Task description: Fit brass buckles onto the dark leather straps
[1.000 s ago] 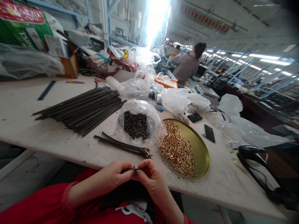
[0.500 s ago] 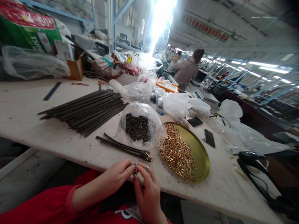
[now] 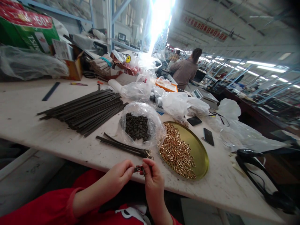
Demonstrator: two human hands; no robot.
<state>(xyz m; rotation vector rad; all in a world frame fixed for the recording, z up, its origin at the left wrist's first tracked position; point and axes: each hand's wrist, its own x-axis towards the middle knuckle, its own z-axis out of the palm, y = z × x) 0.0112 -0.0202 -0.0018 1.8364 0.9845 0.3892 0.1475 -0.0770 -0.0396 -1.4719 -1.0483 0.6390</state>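
Between my two hands, at the table's front edge, is a dark strap with a small metal buckle (image 3: 139, 168). My left hand (image 3: 122, 173) pinches the strap just left of the buckle. Thumb and fingers of my right hand (image 3: 153, 176) are closed on the strap's other side, right of the buckle. Just beyond lie a few finished-looking dark straps (image 3: 122, 147) with buckles at their right ends. Behind them an open clear plastic bag (image 3: 156, 128) holds many small black loops (image 3: 137, 126). A round gold tray (image 3: 199, 147) to the right bears a heap of gold buckles (image 3: 177, 153).
A fanned pile of dark straps (image 3: 82, 111) lies left on the table. Plastic bags (image 3: 175, 103), a phone (image 3: 208, 136) and a black flat item (image 3: 194, 121) sit farther back. A black curved object (image 3: 255, 178) stands at right. Another person (image 3: 185, 72) is in the background.
My hands have drawn slightly apart, the right one moving right and turning. The buckle on the strap now shows between them, where before the fingers met around it.
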